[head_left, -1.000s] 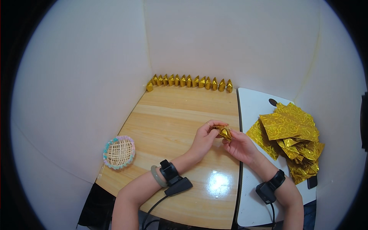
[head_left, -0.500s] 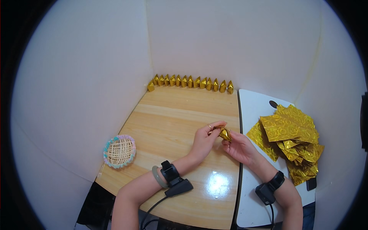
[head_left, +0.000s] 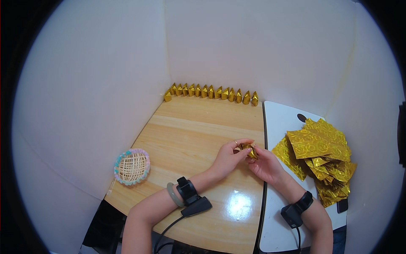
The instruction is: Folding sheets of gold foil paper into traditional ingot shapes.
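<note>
Between my hands, over the right part of the wooden table, is a folded gold foil paper ingot (head_left: pixel 252 154). My left hand (head_left: pixel 229 158) grips it from the left, thumb on its face and fingers curled over the far side. From the right, my right hand (head_left: pixel 266 167) pinches its other side with thumb and fingers. Parts of the ingot are hidden by the fingers. Along the far table edge stands a row of several finished-looking gold paper ingots (head_left: pixel 204 91). A loose pile of gold embossed paper sheets (head_left: pixel 321 146) lies right of my right hand.
The wooden table (head_left: pixel 190 135) meets a white board (head_left: pixel 277 220) at a dark seam. A small woven basket (head_left: pixel 132 167) with a pastel fluffy rim sits at the left edge. White partition walls enclose the back and sides. Cables hang from black wrist devices (head_left: pixel 196 206).
My left thumb has shifted across the ingot's face, and the ingot has turned slightly between my fingers. Both hands stay in nearly the same place.
</note>
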Motion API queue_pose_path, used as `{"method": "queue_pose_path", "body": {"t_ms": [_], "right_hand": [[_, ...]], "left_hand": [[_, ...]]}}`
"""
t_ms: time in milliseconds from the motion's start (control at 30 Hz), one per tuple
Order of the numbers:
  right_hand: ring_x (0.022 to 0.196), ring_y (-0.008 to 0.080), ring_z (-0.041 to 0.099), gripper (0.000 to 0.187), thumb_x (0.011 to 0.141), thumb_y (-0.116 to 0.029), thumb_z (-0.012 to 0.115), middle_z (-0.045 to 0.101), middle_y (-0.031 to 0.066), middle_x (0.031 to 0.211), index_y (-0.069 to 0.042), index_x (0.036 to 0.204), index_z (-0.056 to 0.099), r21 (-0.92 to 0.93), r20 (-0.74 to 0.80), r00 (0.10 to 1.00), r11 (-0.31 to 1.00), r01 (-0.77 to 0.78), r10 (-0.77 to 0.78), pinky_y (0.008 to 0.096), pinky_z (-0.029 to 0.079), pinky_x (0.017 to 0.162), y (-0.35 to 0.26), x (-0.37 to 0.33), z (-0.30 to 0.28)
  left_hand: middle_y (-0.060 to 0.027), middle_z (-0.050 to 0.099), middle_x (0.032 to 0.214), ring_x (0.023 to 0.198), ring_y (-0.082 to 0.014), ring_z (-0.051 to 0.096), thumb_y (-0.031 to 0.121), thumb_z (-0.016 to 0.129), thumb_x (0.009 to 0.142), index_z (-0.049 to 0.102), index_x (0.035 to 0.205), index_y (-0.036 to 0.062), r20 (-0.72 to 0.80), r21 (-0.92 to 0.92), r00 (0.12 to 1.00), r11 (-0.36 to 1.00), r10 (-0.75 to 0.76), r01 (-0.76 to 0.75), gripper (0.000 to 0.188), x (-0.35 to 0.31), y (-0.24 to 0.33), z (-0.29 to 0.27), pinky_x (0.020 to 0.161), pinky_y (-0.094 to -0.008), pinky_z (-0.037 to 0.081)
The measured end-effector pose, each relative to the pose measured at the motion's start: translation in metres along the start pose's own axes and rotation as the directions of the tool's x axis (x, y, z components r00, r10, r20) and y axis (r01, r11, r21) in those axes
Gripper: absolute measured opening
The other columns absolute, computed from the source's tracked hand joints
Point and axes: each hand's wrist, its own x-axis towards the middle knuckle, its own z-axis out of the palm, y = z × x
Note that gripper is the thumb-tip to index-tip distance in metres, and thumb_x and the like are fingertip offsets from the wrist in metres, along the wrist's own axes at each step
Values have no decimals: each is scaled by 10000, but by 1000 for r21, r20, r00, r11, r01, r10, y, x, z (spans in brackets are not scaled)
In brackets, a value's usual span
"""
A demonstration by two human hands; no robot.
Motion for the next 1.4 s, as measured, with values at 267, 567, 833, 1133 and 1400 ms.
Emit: {"method": "queue_pose_path", "body": {"t_ms": [267, 567, 833, 1133, 1400], "right_hand": [[803, 96, 520, 244, 922, -190, 488, 561, 0, 972, -75, 1137, 501, -61, 31, 999, 997, 43, -41, 212, 443, 622, -2, -5, 6], [786, 76, 502, 280, 926, -201, 482, 550, -24, 992, -91, 1183, 495, -45, 73, 997, 998, 36, -33, 212, 444, 624, 2, -5, 7], [795, 51, 557, 322, 919, -144, 493, 567, 4, 988, -34, 1219, 456, -107, 21, 998, 992, 65, -63, 185, 488, 629, 0, 0, 5], [781, 76, 576, 288, 920, -118, 484, 565, 58, 995, 2, 1180, 451, -70, -13, 998, 995, 66, -67, 180, 516, 656, 3, 1, 6], [742, 70, 563, 268, 927, -127, 475, 559, 54, 984, -13, 1169, 456, -63, -55, 997, 997, 54, -57, 182, 510, 623, 2, 2, 6]], "left_hand": [[-66, 609, 1065, 963, -101, 558, 82, 507, 899, 542, 1167, 2, 66, -54, 998, 998, -18, 22, 282, 1, 11, 0, 848, -240, 441], [-79, 588, 1121, 1021, -126, 541, 73, 499, 898, 541, 1132, 11, 20, -117, 999, 993, 29, -27, 245, 2, 6, -2, 893, -257, 420], [-55, 591, 1040, 982, -118, 542, 33, 571, 846, 537, 1151, 20, -43, -35, 999, 999, 22, -24, 308, 0, 5, 1, 889, -249, 420], [-64, 569, 1036, 960, -122, 545, -23, 606, 799, 532, 1131, 7, -51, -113, 999, 994, -1, -4, 341, -1, 2, 2, 850, -241, 454], [-59, 590, 992, 922, -116, 564, -11, 583, 813, 555, 1076, -2, -101, 43, 995, 999, 27, -23, 265, -1, 6, 2, 847, -248, 457]]}}
